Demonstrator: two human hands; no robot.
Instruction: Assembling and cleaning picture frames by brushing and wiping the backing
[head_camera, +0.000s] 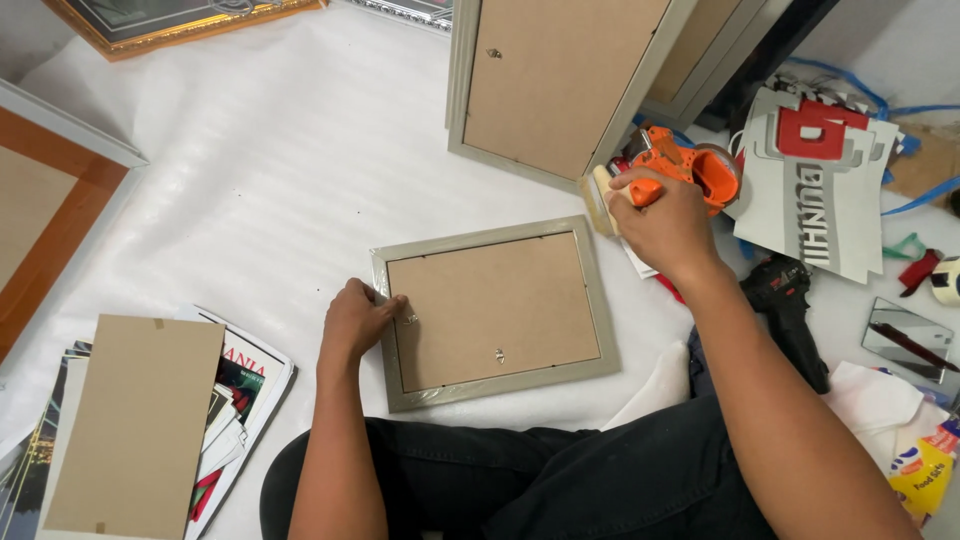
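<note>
Taping looks under way: left hand (358, 318) presses fingertips on the face-down grey picture frame (495, 312) lying on white sheeting, right hand (662, 222) grips an orange tape dispenser (690, 165) beside the frame's far corner, needing alignment with the frame edge.

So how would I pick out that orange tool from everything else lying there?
Start at the grey picture frame lying face down in front of the person. Go past its upper right corner to the right hand. That hand holds the tape dispenser, the only bright orange thing there, carrying a roll of tape.
</note>
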